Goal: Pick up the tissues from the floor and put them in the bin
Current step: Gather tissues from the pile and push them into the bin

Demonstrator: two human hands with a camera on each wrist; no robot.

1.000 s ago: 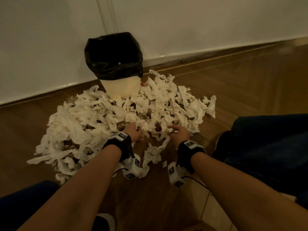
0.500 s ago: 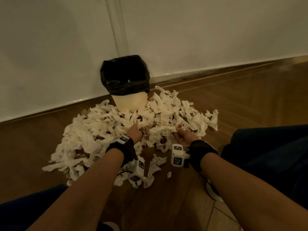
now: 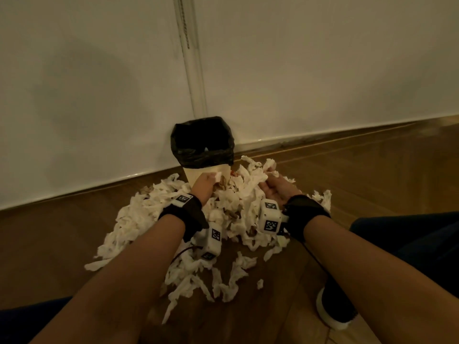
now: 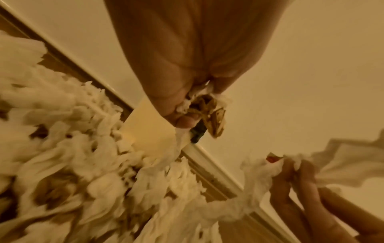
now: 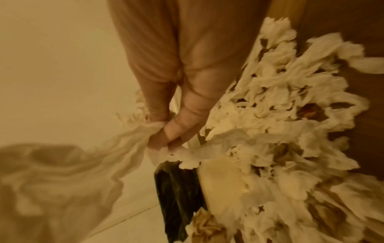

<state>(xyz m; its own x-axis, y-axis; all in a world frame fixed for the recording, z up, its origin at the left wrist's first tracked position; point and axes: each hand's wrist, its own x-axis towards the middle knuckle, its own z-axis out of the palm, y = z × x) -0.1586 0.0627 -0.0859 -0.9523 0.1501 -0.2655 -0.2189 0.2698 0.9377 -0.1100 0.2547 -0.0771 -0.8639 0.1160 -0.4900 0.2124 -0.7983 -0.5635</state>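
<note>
From my remote seat this looks like a room in a home, seen at floor level along one wall. I see a wooden floor laid in warm brown boards, with what looks like a herringbone pattern at the right, meeting a plain white wall along a pale skirting strip. A thin vertical seam or trim runs down the wall, like the edge of a door or panel; I cannot tell which. A small household bin with a black liner stands against the wall, with crumpled tissues heaped round its foot. The light is dim and yellowish, like indoor lamp light
</note>
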